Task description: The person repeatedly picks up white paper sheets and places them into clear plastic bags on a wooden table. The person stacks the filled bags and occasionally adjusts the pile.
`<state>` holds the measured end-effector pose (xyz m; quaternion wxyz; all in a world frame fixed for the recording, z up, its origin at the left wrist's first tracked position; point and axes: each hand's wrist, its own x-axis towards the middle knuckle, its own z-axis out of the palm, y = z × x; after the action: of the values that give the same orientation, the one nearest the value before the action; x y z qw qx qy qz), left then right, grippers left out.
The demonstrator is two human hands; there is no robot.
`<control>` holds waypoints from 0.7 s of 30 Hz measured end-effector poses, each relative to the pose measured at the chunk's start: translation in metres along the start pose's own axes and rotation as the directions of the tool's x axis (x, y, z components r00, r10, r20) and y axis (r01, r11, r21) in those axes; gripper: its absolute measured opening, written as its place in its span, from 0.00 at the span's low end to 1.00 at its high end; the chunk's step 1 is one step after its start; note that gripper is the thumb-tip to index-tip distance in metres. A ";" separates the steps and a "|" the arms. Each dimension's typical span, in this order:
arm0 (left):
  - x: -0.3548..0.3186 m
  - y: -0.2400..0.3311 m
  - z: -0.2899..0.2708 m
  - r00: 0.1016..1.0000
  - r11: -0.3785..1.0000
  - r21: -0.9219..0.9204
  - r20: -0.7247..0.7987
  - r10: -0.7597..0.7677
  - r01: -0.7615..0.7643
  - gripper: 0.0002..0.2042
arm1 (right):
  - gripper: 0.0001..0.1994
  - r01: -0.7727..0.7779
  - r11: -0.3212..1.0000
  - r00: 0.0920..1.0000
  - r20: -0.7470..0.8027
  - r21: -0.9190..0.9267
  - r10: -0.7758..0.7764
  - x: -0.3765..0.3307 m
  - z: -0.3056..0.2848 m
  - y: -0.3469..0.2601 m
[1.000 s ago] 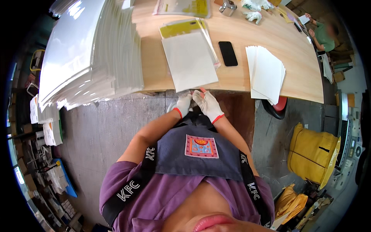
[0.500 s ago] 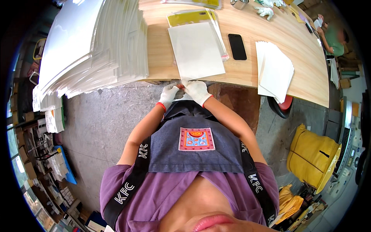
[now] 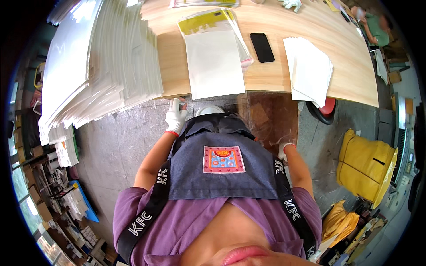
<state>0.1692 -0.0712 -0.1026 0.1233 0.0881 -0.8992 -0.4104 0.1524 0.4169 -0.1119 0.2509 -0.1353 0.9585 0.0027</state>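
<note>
My left hand (image 3: 176,117), in a white glove with bare fingertips, is just off the table's near edge. Its fingers point up and somewhat apart, with nothing visible in them. Low beside my right hip is my gloved right hand (image 3: 284,151), its fingers mostly hidden. In front of me a white sheet (image 3: 215,66) lies over clear plastic bags with a yellow printed end (image 3: 202,24). The sheet's near edge reaches the table edge, and neither hand touches it.
A tall pile of filled clear sleeves (image 3: 120,57) covers the table's left side. Right of the sheet are a black phone (image 3: 262,47) and a fanned stack of white sheets (image 3: 309,71). A yellow wrapped bundle (image 3: 366,168) stands on the floor. Another person (image 3: 378,30) is at far right.
My hands, together at the table edge before, have parted. The right has dropped back to my side; the left has moved slightly left. The white sheet has turned straighter and come nearer over the bags.
</note>
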 end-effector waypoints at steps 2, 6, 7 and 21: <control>0.005 0.020 -0.010 0.948 0.911 0.291 -0.034 0.316 -0.293 0.16 | 0.17 0.375 0.906 0.870 0.413 -0.197 -0.271 -0.013 -0.014 -0.033; 0.020 0.033 -0.007 0.833 0.755 0.356 0.184 0.522 -0.551 0.13 | 0.19 0.462 0.864 0.747 -0.613 0.198 -0.259 0.032 -0.114 -0.130; 0.023 0.030 -0.003 0.821 0.763 0.310 0.149 0.551 -0.568 0.10 | 0.24 0.471 0.879 0.696 -0.643 0.072 -0.320 0.032 -0.135 -0.154; 0.023 0.020 0.012 0.794 0.106 -0.888 0.338 -0.505 0.446 0.13 | 0.13 0.041 0.861 0.871 -0.440 0.508 0.218 0.098 -0.095 -0.147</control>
<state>0.1424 -0.0557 -0.0909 0.0345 0.2912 -0.3964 -0.8700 0.0635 0.2434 -0.0671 0.0299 -0.0162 0.9627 -0.2683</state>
